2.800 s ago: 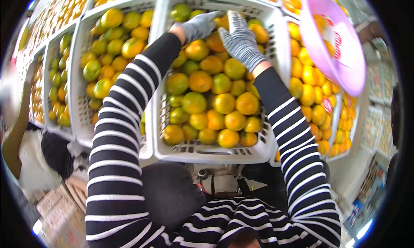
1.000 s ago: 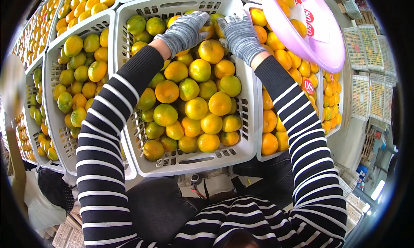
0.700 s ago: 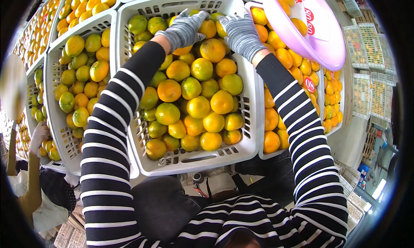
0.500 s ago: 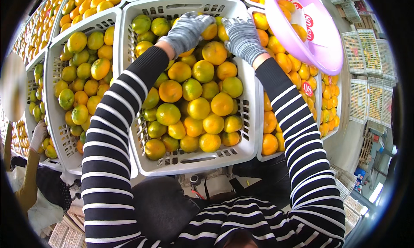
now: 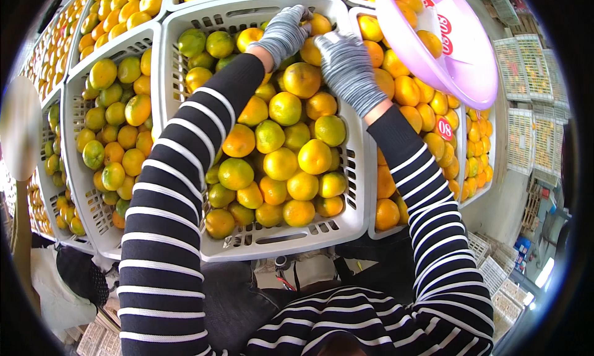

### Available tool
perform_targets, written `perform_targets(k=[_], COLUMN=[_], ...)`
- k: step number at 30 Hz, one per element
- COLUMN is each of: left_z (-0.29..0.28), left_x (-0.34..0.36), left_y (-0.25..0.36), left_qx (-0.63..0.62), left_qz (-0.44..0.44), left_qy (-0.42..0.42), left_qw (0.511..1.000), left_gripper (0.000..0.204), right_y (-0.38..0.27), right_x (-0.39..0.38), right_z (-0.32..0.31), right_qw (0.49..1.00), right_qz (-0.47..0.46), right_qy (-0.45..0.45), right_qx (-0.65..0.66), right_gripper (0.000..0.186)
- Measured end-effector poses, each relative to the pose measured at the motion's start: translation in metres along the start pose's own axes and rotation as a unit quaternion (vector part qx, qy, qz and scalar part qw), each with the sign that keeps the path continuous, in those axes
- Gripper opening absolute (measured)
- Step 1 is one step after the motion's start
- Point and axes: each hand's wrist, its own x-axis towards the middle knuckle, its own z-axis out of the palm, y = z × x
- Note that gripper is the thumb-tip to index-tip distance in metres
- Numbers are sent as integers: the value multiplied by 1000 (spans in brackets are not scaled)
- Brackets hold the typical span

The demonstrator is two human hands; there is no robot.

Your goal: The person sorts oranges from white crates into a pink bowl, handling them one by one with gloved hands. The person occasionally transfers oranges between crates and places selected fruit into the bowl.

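Observation:
Both my hands wear grey knitted gloves and work at the far end of a light grey plastic crate [image 5: 359, 189] filled with green-to-orange mandarins [image 5: 281, 163]. My left hand [image 5: 284, 35] is curled, its fingertips against an orange mandarin [image 5: 319, 24] near the far rim. My right hand [image 5: 348, 66] bends down by the crate's far right side, with its thumb side close to another mandarin [image 5: 311, 51]. The right fingertips are partly hidden, so what they hold does not show.
A pink basin [image 5: 461, 71] with a few mandarins rests on the right-hand crate. More fruit-filled crates stand to the left [image 5: 74, 164] and beyond. Stacked crates [image 5: 518, 139] stand farther right. A blurred pale oval [image 5: 20, 127] shows at the far left.
My left hand has moved right, closer to my right hand, and its fingers have curled in. My right hand has drawn slightly nearer. Another person's gloved hand at the left has gone from view.

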Motion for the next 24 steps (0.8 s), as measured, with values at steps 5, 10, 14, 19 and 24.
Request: perform_targets(k=[5,10,14,19,24], left_z=[-47,-158,-296,-281,-203], left_x=[-7,-83,-231,-363,-408], left_y=[-43,-40,-50,-52,-84], left_qx=[186,-38,-130,498,607], left_qz=[300,148,-44,-94,-72], left_qy=[-20,26,190,-153,-347], left_qw=[936,988,972,849,711], left_gripper=[23,27,26,29,48], right_y=[-31,-13,-26,-38,-6], right_x=[56,40,47,49,43], right_z=[46,66,64,49,65], right_qw=[993,982,988,979,981], right_qz=[100,-6,12,23,-43], right_qy=[65,-39,-10,-72,-11], right_qx=[0,-187,-156,-187,-187], right_gripper=[60,51,61,66,67])
